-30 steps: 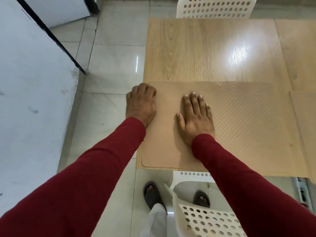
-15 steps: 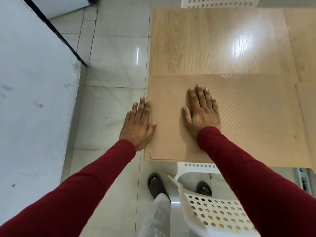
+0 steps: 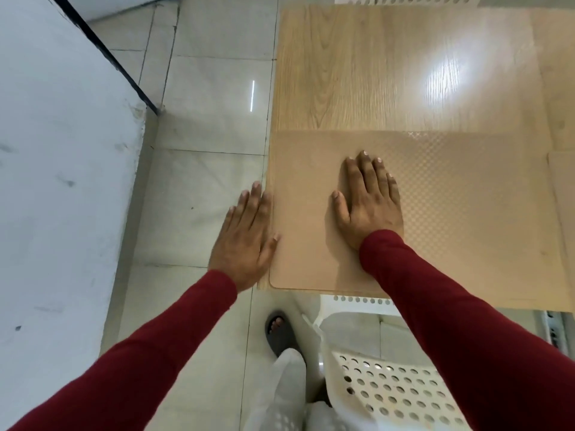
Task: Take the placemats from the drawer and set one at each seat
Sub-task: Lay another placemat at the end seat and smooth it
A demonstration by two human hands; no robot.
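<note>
Light wood table [image 3: 357,73] over pale tile floor [image 3: 202,188], white wall on the left. Mat [image 3: 466,213] lies flat at the near seat w/ right hand [image 3: 368,203] pressed on it, fingers together. Left hand [image 3: 245,237] flat at table's edge, holding nothing. 2nd mat [image 3: 564,194] just beside. White chair [image 3: 395,390] below.
</note>
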